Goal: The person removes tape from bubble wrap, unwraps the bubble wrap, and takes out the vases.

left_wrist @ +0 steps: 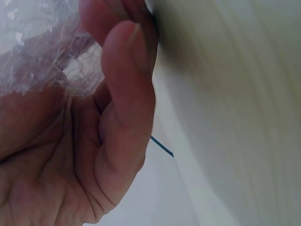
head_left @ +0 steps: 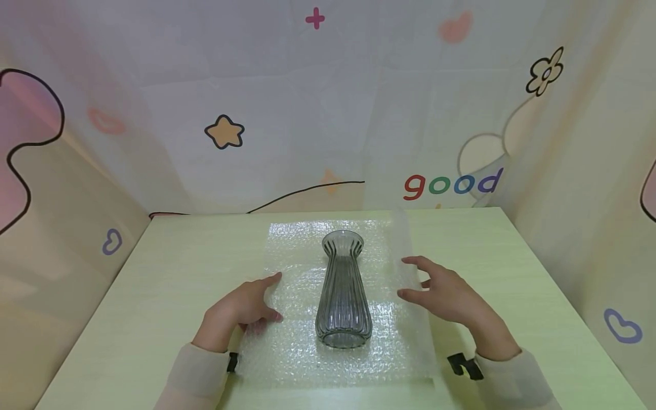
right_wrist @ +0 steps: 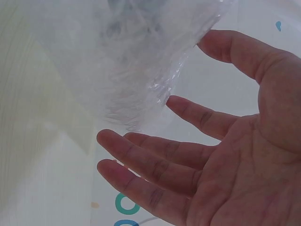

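A grey, ribbed glass vase [head_left: 344, 296] lies on its side on a sheet of clear bubble wrap [head_left: 292, 353], its flared mouth toward the back wall. At the sheet's left edge is my left hand [head_left: 243, 302], thumb and index finger spread apart. In the left wrist view its fingers [left_wrist: 128, 70] bend loosely beside the wrap, low over the tabletop. On the other side, my right hand [head_left: 448, 293] has its fingers extended at the sheet's lifted right edge. Thumb and fingertips are close to that edge in the right wrist view; firm contact is unclear.
A pale wooden tabletop [head_left: 169, 273] carries everything. Printed cloth hangs behind [head_left: 328, 114] and on both sides, with the word "good" [head_left: 453, 185] at the back right. Black straps [head_left: 465, 366] show at the wrists.
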Demonstrator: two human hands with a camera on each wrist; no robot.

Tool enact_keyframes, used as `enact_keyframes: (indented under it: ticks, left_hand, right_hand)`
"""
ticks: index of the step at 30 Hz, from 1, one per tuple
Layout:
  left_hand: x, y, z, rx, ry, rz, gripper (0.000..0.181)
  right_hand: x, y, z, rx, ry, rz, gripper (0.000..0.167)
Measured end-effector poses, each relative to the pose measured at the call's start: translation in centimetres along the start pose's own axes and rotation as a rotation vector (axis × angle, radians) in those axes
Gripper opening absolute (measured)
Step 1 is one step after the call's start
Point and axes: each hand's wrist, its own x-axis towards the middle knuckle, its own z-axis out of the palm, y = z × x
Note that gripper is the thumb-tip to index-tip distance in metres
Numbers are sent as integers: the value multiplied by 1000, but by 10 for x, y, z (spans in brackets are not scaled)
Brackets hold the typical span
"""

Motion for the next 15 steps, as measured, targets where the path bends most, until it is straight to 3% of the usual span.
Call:
enact_keyframes:
  ticks: [15]
  left_hand:
    - [2, -2, 1, -8, -4, 8, 97]
  right_hand:
    - [-1, 12, 0, -17, 9, -22, 69]
